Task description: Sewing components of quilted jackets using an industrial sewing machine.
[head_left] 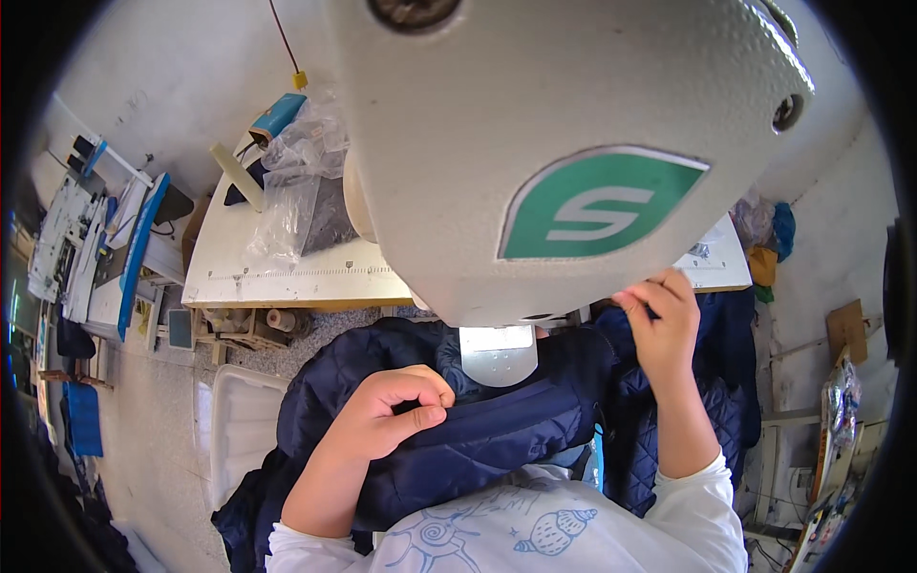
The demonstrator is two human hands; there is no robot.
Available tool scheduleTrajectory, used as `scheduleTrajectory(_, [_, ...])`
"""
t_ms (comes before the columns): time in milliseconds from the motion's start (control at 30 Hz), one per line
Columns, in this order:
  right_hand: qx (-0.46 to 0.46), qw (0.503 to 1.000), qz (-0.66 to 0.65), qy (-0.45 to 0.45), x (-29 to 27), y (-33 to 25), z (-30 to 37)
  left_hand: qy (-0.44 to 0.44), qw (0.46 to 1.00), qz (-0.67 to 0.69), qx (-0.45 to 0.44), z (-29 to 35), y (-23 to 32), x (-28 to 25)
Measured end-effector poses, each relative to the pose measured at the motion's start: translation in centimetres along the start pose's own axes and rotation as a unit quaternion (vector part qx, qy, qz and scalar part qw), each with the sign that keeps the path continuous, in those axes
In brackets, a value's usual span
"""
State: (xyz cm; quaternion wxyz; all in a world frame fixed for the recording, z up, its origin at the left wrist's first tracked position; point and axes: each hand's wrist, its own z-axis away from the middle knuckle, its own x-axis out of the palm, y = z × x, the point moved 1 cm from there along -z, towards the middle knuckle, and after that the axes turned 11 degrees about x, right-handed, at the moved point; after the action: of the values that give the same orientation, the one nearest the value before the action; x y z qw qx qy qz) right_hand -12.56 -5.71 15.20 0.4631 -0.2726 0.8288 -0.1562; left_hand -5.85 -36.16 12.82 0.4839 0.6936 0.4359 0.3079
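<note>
A large light-grey sewing machine head (430, 191) with a green emblem fills the upper middle. Below it, a shiny rounded metal plate (499, 368) shows against a navy padded garment (506, 420), which lies bunched across my lap. My left hand (396, 406) is closed on the garment's fabric, left of the plate, with thumb and fingers curled together. Raised beside the machine head's lower right edge, my right hand (664, 320) has its fingers bent in toward the thumb. Whatever it may pinch there is too small to make out. The stitching area is hidden by the machine head.
Behind the machine runs a white table (315, 282) with a ruler strip, bearing clear plastic bags (296, 191). A white plastic bin (244, 420) stands at my left. Another machine with a blue-edged table (143, 253) is farther left. Quilted navy fabric (650, 439) hangs at my right.
</note>
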Motion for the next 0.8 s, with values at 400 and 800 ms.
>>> scheduleTrajectory(400, [-0.155,0.983,-0.098,0.002,4.6,-8.0,1.6,-0.002,1.0,-0.002,-0.003,0.3,-0.4,-0.2])
scheduleTrajectory(800, [-0.027,0.993,-0.112,-0.004,5.8,-8.6,2.1,-0.006,1.0,0.01,-0.008,0.3,-0.7,-0.5])
